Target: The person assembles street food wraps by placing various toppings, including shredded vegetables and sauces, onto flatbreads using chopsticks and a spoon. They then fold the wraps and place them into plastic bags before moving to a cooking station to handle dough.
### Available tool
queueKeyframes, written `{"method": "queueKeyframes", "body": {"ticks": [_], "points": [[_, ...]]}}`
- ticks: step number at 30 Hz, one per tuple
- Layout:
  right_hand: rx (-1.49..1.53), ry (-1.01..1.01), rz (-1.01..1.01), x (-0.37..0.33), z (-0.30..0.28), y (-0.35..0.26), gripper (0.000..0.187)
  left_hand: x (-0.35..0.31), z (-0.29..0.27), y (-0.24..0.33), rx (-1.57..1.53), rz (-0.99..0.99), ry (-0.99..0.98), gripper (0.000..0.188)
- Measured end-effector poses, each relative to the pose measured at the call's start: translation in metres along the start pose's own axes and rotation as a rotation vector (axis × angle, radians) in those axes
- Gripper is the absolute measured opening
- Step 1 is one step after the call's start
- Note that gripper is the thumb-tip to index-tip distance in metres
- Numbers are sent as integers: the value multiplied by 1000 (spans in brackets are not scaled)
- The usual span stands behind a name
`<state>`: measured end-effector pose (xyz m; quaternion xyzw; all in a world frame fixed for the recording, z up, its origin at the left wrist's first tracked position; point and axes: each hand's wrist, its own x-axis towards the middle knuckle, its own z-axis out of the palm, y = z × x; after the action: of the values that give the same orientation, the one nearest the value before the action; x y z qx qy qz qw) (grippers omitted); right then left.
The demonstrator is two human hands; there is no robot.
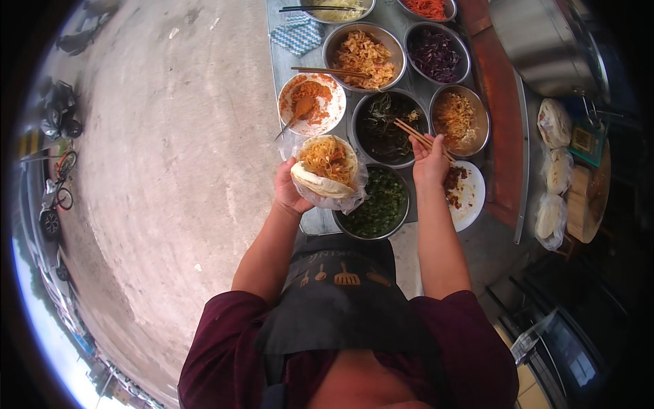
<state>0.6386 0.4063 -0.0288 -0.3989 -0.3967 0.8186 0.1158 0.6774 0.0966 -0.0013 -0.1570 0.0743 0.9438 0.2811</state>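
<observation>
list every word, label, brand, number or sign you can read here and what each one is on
Black cloth apron: short lettering above tan utensil prints; wording not copied out.
Green rectangular card at right: yellowish code-like square; anything else too small to read.
Pale round filled flatbread and its clear plastic bag, in the left hand: no lettering visible.

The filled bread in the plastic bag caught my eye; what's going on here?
A person's left hand holds a round bread in a clear plastic bag, its opening stuffed with orange shreds. The right hand grips wooden chopsticks, their tips over a metal bowl of dark strips; whether they touch the food is hard to tell. Chopped greens sit to the bread's right, and reddish paste stands beyond it.
</observation>
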Motion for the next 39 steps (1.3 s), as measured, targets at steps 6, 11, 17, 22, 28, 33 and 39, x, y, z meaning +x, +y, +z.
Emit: {"method": "queueKeyframes", "body": {"ticks": [6,11,17,22,28,33,39], "points": [[78,-98,-15,-28,-8,-47,39,19,3,-12,20,-45,4,67],[76,-154,-113,-57,0,-97,38,41,6,-20,39,-87,2,66],[107,-232,-126,-90,7,-146,38,64,19,-30,53,-118,-31,67],[101,-386,-48,-127,16,-167,38,89,19,-41,60,-157,-101,69],[-471,-473,-202,-140,15,-162,33,102,19,-53,8,-211,-157,71],[-452,-527,-262,-121,11,-194,33,97,17,-51,18,-147,-110,72],[-806,-474,-447,-9,-6,-123,27,85,3,-38,15,-77,-74,69]]}}
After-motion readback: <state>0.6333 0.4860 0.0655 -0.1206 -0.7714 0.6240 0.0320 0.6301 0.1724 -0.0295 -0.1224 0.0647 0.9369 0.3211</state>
